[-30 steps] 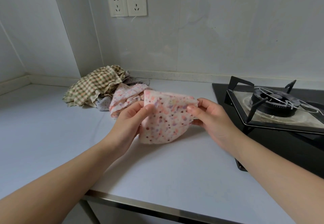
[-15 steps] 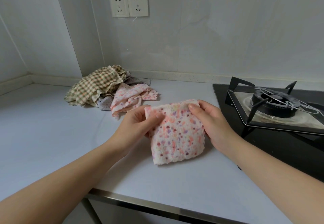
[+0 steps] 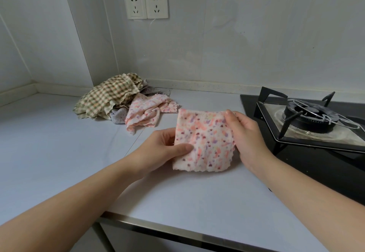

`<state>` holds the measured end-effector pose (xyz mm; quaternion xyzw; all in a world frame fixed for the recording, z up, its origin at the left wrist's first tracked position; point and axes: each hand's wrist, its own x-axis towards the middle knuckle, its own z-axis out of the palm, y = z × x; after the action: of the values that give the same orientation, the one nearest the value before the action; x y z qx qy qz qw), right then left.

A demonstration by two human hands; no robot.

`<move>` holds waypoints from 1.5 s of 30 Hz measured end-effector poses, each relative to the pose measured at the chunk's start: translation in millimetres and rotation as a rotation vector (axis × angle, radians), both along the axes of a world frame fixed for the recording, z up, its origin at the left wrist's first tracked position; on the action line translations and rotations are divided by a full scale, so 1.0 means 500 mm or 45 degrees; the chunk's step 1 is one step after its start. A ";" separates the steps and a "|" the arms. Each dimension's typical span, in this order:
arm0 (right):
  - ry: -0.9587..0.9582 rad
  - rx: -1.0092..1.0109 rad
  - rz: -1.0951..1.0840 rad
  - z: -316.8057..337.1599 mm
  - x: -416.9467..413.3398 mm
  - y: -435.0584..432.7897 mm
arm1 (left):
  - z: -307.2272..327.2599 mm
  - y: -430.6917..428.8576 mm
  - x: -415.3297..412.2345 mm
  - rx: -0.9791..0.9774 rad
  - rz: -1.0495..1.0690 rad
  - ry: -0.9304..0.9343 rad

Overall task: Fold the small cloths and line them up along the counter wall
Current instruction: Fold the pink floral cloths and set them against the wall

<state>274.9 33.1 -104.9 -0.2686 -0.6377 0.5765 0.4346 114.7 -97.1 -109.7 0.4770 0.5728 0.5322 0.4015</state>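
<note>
A small pink cloth with coloured spots (image 3: 205, 141), folded into a rough square, sits just above the white counter (image 3: 59, 153) in front of me. My left hand (image 3: 164, 147) pinches its left edge, thumb on top. My right hand (image 3: 245, 133) grips its right side, with the thumb at the top right corner. Behind it, toward the wall, lies a loose heap: a crumpled pink floral cloth (image 3: 148, 111), a green-and-tan checked cloth (image 3: 106, 95) and a pale lilac cloth (image 3: 118, 116) partly buried under them.
A black gas hob (image 3: 316, 153) with a burner and pan support (image 3: 310, 113) fills the counter's right side, close to my right hand. Two wall sockets (image 3: 146, 4) sit above the heap. The counter's metal front edge (image 3: 177, 230) runs below my arms.
The spotted cloth has been folded smaller and lowered toward the counter. My left hand slid from its top corner down to the left edge; my right hand stays on the right side.
</note>
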 end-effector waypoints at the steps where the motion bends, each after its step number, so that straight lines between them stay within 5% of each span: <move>1: 0.020 -0.042 -0.009 0.000 0.000 0.002 | -0.001 0.001 0.001 0.000 0.018 0.000; 8: -0.066 -0.063 0.312 0.007 0.006 -0.005 | 0.012 -0.004 -0.012 0.068 0.240 -0.006; 25: -0.148 0.055 0.103 0.008 0.003 -0.011 | 0.023 -0.013 -0.006 0.011 0.053 -0.038; 29: -0.143 -0.049 0.286 0.003 0.003 -0.007 | 0.006 -0.007 -0.010 -0.001 0.007 -0.181; 33: -0.147 -0.203 0.467 -0.003 0.004 -0.008 | 0.001 0.005 -0.010 0.093 0.271 -0.127; 45: -0.126 -0.432 0.359 -0.024 0.001 0.019 | -0.029 0.019 -0.035 0.077 0.331 -0.140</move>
<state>275.2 42.8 -117.0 -0.2739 -0.5835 0.7166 0.2665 97.1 -87.4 -124.1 0.3808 0.5905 0.6221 0.3454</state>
